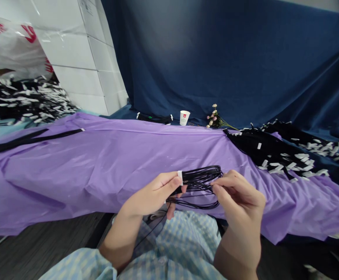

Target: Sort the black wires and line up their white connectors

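A looped bundle of thin black cords (202, 175) with a white end tab is held above the purple cloth, near my lap. My left hand (162, 190) grips its left end, thumb on top beside the white tab and fingers underneath. At the looped right end, my right hand (236, 190) pinches some of the cord between thumb and forefinger. A lower group of loops hangs slightly apart from the upper one. One loose strand trails down from the left hand toward the checked clothing.
Purple cloth (122, 163) covers the table. Black cords with white tabs (274, 151) lie in piles on the right, with another heap (26, 101) at far left. A paper cup (184, 118) and flowers (213, 118) stand at the back, before a blue curtain (216, 58).
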Available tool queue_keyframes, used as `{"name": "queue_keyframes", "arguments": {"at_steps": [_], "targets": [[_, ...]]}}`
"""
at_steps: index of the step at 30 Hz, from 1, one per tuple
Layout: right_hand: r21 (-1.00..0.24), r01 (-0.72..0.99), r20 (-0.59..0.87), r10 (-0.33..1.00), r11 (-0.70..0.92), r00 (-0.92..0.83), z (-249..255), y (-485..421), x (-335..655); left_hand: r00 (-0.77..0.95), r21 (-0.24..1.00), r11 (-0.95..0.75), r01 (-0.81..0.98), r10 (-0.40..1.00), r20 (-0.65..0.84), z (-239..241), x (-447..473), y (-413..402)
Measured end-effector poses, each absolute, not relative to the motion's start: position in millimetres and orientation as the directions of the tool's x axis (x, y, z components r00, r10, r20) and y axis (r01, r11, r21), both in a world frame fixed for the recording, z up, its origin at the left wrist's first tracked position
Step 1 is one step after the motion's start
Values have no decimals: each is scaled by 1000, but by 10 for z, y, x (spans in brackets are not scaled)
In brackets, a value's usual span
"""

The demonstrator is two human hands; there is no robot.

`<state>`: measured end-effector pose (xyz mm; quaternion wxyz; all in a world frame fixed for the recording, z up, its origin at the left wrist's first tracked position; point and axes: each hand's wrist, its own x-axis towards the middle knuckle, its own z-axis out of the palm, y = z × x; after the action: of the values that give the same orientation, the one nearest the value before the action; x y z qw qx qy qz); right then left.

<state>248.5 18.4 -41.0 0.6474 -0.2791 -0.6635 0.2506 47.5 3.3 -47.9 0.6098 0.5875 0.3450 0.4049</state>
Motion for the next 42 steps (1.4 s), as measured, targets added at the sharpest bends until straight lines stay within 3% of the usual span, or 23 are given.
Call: {"name": "queue_keyframes", "arguments": {"at_steps": [11, 19, 32, 38, 42], "targets": [[-679, 76, 731, 682, 730, -13, -404, 191, 2472, 425, 998, -19, -58, 904, 42, -476, 481, 25], [-647, 246, 733, 678, 721, -58, -380, 161, 2440, 427, 997, -26, -68, 903, 52, -441, 503, 28], [-573, 263, 761, 623, 776, -181, -360, 179, 2460, 459, 996, -32, -89, 886, 70, -436, 521, 19], [-644, 182, 741, 665, 743, -96, -413, 184, 2390, 424, 992, -24, -124, 903, 74, -442, 490, 42], [-723, 11, 686, 715, 691, 131, -477, 263, 2399, 212, 947, -79, -312, 966, 150, -416, 474, 94]]}}
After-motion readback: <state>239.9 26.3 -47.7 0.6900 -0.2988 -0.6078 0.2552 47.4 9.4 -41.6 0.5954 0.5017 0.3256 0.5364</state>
